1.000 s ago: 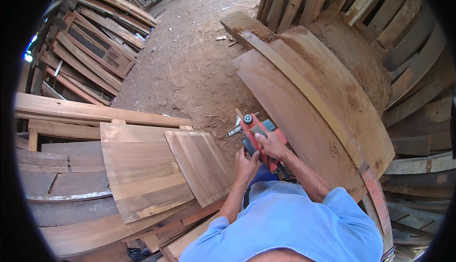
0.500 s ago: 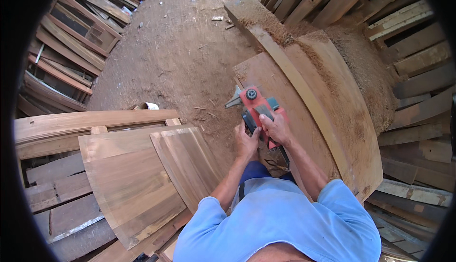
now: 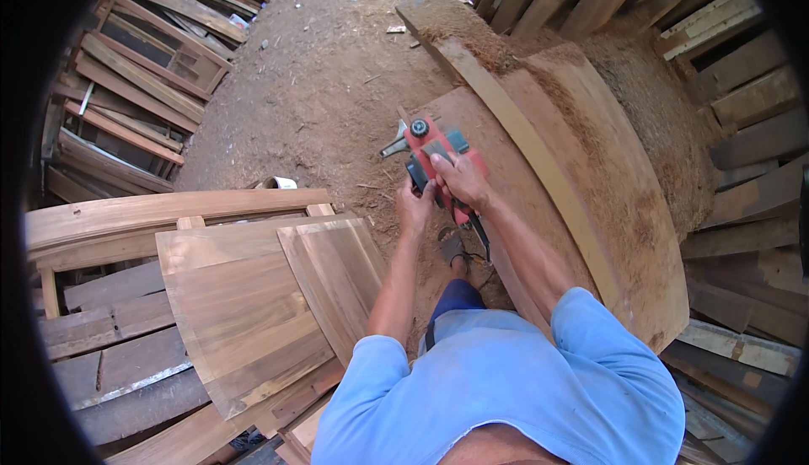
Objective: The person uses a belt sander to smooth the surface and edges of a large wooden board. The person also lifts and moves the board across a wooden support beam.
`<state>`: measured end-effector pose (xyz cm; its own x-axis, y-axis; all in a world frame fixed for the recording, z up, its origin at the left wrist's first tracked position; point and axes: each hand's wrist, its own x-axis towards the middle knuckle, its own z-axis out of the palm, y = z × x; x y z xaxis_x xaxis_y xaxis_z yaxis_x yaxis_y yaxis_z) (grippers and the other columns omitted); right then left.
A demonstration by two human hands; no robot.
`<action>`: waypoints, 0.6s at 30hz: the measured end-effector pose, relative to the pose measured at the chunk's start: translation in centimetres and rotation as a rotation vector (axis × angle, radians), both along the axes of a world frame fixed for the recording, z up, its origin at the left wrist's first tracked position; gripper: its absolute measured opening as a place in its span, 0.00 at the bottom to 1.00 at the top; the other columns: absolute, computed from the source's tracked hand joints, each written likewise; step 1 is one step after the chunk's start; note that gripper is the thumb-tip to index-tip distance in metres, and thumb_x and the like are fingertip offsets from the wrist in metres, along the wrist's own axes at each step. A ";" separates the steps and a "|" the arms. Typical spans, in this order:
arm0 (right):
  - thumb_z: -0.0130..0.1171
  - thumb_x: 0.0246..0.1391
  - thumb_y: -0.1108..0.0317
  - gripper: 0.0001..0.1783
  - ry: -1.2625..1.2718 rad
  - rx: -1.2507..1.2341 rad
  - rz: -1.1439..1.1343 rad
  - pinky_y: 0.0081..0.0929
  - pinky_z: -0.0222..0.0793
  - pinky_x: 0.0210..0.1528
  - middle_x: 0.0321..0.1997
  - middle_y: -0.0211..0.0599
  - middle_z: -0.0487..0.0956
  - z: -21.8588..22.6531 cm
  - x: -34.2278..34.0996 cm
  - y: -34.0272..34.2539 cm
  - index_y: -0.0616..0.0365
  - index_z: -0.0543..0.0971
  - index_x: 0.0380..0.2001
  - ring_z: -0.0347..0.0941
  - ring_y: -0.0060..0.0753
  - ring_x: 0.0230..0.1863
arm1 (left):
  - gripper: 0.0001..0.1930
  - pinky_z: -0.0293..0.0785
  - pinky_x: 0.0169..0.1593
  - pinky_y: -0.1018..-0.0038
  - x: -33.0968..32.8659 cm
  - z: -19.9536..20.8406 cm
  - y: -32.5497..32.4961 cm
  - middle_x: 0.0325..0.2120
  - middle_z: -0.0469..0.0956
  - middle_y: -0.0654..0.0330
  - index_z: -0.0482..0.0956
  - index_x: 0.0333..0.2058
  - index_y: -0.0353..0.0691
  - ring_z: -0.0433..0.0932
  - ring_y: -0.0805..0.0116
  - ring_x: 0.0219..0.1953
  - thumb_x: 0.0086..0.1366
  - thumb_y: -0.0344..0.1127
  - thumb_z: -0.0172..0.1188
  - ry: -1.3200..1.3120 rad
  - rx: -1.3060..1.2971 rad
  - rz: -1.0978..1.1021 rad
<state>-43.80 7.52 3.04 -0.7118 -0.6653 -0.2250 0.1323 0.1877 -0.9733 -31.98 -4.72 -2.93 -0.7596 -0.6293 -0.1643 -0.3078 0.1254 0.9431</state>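
Observation:
My two hands are closed on a red electric planer [image 3: 431,138] with a black front knob and a metal side guide. My left hand [image 3: 415,207] grips its left side, by the black part. My right hand [image 3: 464,183] wraps round the top handle from the right. The planer is over the left edge of a wide, dusty wooden work surface [image 3: 590,204]; its underside is hidden, so I cannot tell what it touches. A dark power cord [image 3: 482,236] trails back from it toward my body. A long pale wooden strip [image 3: 539,161] lies lengthwise on the work surface.
Left of me, smooth jointed wooden panels [image 3: 244,305] lie on a stack beside a wooden frame [image 3: 168,216]. Timber piles [image 3: 143,69] stand at far left, more planks [image 3: 750,145] at right. Shavings [image 3: 645,111] heap beyond the work surface. My sandalled foot [image 3: 452,247] shows on the dirt floor.
The planer and both hands have moved forward and a little left, away from my body. My arms are stretched further, and my foot has come into sight.

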 end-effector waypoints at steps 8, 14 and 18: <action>0.57 0.70 0.45 0.27 -0.079 0.141 -0.040 0.35 0.73 0.30 0.25 0.40 0.80 0.8 10.0 11.2 0.64 0.78 0.33 0.78 0.32 0.26 | 0.36 0.80 0.53 0.64 10.2 -0.1 12.0 0.48 0.76 0.48 0.71 0.70 0.34 0.81 0.56 0.50 0.67 0.36 0.73 -0.175 -0.037 0.026; 0.57 0.69 0.43 0.30 -0.111 0.167 -0.066 0.40 0.75 0.33 0.26 0.45 0.80 1.0 10.9 11.6 0.67 0.78 0.35 0.80 0.39 0.28 | 0.40 0.79 0.57 0.64 11.0 -0.5 13.0 0.51 0.72 0.47 0.66 0.74 0.35 0.79 0.55 0.52 0.68 0.35 0.73 -0.111 0.003 0.047; 0.56 0.69 0.41 0.33 0.004 0.182 -0.034 0.45 0.75 0.38 0.29 0.53 0.82 1.1 7.0 6.9 0.70 0.79 0.37 0.82 0.48 0.32 | 0.37 0.81 0.55 0.65 7.1 -1.0 8.5 0.50 0.73 0.48 0.68 0.73 0.35 0.81 0.57 0.51 0.69 0.33 0.72 -0.068 0.045 0.085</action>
